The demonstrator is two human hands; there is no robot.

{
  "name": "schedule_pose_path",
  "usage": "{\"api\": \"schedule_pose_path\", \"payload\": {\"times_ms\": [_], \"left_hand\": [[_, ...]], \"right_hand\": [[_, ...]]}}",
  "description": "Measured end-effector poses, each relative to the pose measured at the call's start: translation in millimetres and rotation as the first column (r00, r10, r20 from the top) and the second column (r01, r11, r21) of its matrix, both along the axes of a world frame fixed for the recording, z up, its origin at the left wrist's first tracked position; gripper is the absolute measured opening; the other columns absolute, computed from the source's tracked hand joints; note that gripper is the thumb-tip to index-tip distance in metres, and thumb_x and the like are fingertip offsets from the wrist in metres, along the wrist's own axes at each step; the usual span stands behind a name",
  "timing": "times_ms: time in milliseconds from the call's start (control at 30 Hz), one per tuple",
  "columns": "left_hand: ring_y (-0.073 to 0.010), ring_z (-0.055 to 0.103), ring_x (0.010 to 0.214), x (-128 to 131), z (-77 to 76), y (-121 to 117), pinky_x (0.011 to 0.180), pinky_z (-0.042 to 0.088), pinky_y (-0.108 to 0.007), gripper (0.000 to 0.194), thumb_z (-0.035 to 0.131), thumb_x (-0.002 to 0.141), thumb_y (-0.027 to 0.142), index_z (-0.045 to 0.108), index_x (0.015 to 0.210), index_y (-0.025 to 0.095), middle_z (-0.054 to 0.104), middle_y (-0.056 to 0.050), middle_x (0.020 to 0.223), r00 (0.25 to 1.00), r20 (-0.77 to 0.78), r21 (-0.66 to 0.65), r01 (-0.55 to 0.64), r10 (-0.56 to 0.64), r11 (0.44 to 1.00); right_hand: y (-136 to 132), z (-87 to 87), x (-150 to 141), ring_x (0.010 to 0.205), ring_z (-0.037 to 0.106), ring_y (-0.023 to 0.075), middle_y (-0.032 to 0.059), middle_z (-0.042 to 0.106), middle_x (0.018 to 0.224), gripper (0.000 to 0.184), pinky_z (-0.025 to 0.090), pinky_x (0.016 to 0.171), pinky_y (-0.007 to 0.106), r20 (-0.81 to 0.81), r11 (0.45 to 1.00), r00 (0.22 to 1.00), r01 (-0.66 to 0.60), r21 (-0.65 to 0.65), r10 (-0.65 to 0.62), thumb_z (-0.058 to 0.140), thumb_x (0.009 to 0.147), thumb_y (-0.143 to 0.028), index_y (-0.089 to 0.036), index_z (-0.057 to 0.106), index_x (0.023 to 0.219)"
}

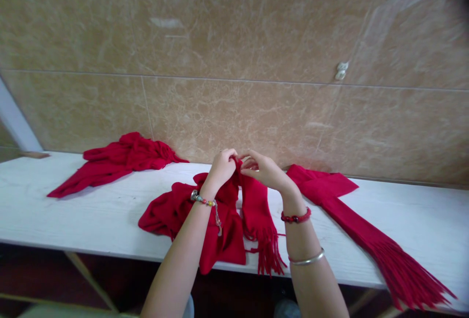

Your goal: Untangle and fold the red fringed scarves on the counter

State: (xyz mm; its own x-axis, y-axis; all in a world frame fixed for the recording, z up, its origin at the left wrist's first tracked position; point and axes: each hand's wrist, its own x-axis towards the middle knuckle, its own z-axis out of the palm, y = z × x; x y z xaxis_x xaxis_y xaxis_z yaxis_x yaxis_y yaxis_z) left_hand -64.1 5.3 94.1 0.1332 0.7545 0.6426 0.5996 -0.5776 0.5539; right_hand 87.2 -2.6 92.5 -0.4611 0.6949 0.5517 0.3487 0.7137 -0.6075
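Grips the middle red scarf (232,232) by a gathered fold in the closed left hand (223,164), with the right hand (266,169) half open beside it; cannot tell whether touching. Has the rest spread on the white tabletop (91,215).

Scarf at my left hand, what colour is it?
The scarf is red, fringe included; the head view shows it.

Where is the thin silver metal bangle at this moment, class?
The thin silver metal bangle is low and right of centre in the head view, around the person's right forearm, just below the red braided bracelet.
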Motion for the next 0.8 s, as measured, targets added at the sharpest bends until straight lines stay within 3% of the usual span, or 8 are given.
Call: {"api": "schedule_pose_path", "payload": {"times_ms": [67,167,267,467,533,600,667,800], "left_hand": [[-0.0136,0.049,0.069,-7.6,2.8,0.5,0.07,0.039,-0.025,0.021,0.034,0.063,0.0,0.043,0.057,0.018,0.049,0.002,0.062,0.999,0.031,0.026,-0.013,0.012,1.0],[-0.0133,0.049,0.07,-17.5,4.9,1.6,0.069,0.038,-0.024,0.02,0.033,0.063,0.001,0.041,0.058,0.018,0.047,0.002,0.062,0.996,0.091,0.077,-0.02,0.013,0.997],[-0.0126,0.048,0.069,-22.4,4.6,2.7,0.067,0.037,-0.023,0.019,0.033,0.063,0.002,0.041,0.059,0.018,0.046,0.002,0.063,0.993,0.117,0.092,0.007,-0.018,0.996],[-0.0116,0.045,0.064,-25.9,7.2,-0.1,0.065,0.035,-0.022,0.02,0.032,0.062,0.001,0.04,0.057,0.018,0.044,0.003,0.061,0.99,0.131,0.169,0.027,-0.05,0.985],[-0.0114,0.043,0.062,-29.3,11.1,-2.9,0.064,0.034,-0.022,0.02,0.031,0.06,0.0,0.037,0.054,0.018,0.041,0.003,0.058,0.982,0.188,0.211,-0.009,-0.032,0.977],[-0.0114,0.04,0.058,-31.5,15.4,-6.5,0.06,0.032,-0.022,0.021,0.029,0.058,-0.001,0.033,0.052,0.019,0.037,0.003,0.055,0.968,0.252,0.238,-0.052,-0.01,0.97],[-0.0116,0.038,0.055,-30.2,18.7,-10.1,0.058,0.031,-0.023,0.021,0.029,0.057,-0.001,0.03,0.049,0.019,0.034,0.003,0.052,0.957,0.289,0.248,-0.07,-0.004,0.966],[-0.0119,0.04,0.057,-20.1,21.1,-13.8,0.059,0.032,-0.023,0.021,0.029,0.057,-0.001,0.03,0.049,0.019,0.035,0.003,0.052,0.959,0.285,0.207,-0.074,0.012,0.976]], "right_hand": [[1.8,-2.2,-3.8,0.079,0.059,0.0123,0.0009,0.063,0.082,0.021,0.045,0.075,0.028,0.014,1.0,1.0,-0.023,-0.006,0.023,0.053,0.073,-0.02,-0.019,0.052,0.095],[9.7,-8.8,-12.6,0.076,0.058,0.012,0.0027,0.062,0.083,0.01,0.046,0.073,0.029,0.005,0.996,0.996,0.086,0.022,-0.086,0.051,0.075,-0.023,-0.017,0.053,0.084],[18.2,-17.3,-25.3,0.073,0.058,0.0125,0.005,0.061,0.085,0.015,0.047,0.07,0.028,-0.052,0.979,0.979,0.2,0.024,-0.199,0.057,0.072,-0.025,-0.016,0.053,0.084],[26.9,-21.4,-27.7,0.073,0.061,0.0126,0.0021,0.066,0.078,0.014,0.046,0.07,0.026,-0.102,0.946,0.941,0.323,-0.025,-0.323,0.049,0.071,-0.011,-0.018,0.057,0.081],[31.2,-22.1,-13.8,0.074,0.061,0.0139,0.0024,0.066,0.076,0.016,0.046,0.07,0.026,-0.094,0.882,0.877,0.472,-0.022,-0.471,0.048,0.071,-0.012,-0.018,0.059,0.08],[36.9,-25.9,2.0,0.074,0.061,0.0157,0.003,0.066,0.074,0.017,0.045,0.07,0.027,-0.072,0.766,0.763,0.642,-0.029,-0.643,0.047,0.071,-0.013,-0.018,0.06,0.081],[42.2,-31.7,13.0,0.074,0.061,0.0172,0.0037,0.066,0.07,0.017,0.044,0.069,0.028,0.011,0.697,0.699,0.715,-0.049,-0.715,0.047,0.071,-0.013,-0.017,0.062,0.078],[43.0,-35.9,5.8,0.075,0.061,0.0166,0.0069,0.066,0.077,0.021,0.044,0.07,0.027,0.108,0.766,0.762,0.643,-0.001,-0.639,0.046,0.07,-0.008,-0.015,0.062,0.083]]}}
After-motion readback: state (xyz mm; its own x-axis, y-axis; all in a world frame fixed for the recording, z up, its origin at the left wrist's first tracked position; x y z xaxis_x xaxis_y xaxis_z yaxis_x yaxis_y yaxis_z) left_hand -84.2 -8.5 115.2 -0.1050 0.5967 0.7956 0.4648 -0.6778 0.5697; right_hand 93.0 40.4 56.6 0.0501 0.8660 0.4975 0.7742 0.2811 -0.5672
